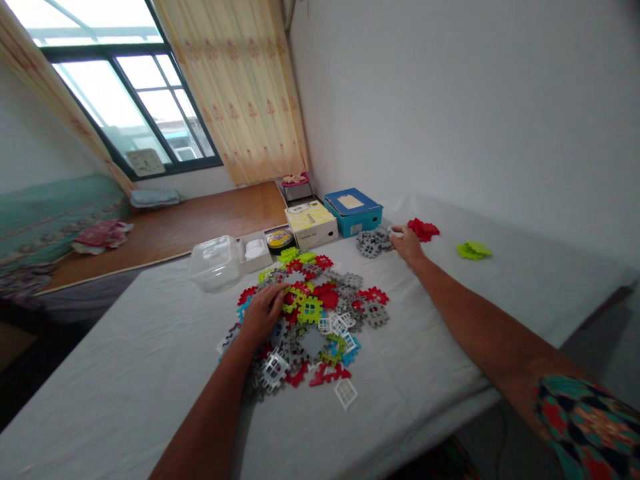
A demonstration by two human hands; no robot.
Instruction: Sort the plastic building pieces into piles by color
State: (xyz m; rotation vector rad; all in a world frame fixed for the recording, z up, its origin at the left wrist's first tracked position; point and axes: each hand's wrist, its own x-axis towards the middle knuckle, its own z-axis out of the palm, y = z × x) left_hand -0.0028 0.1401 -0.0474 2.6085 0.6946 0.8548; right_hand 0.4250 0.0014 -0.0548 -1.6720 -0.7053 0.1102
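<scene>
The heap (pixel 314 341) of mixed toothed pieces sits mid-table, right under your left hand (pixel 263 313). Those fingers are bent down onto its left side, beside a lime piece (pixel 310 309); you can't tell from here whether they grip anything. Pieces lie at all angles and overlap, so a pull on one could drag its neighbours along or tip some off the edge, if their teeth have caught.

Your right hand (pixel 409 247) is well apart from it, fingertips at the grey pile (pixel 371 245), with a pale piece (pixel 397 233) showing at them. Whether it is pinched or only touched, you can't tell. A sideways push there could scatter the grey pile, since it looks loosely laid. The red pile (pixel 425 231) is just behind that hand, so a careless wrist could knock it and mix the colours. The green pile (pixel 474 250) lies farther right, at less risk.

Nearer you, a white lattice (pixel 346 393) lies flat off the heap; a trailing forearm could sweep it away. The cloth (pixel 425 373) shows creases, and if it were tugged, everything on it could shift. Beyond, the clear tub (pixel 213 263) and blue box (pixel 353 210) stand out of both hands' way.
</scene>
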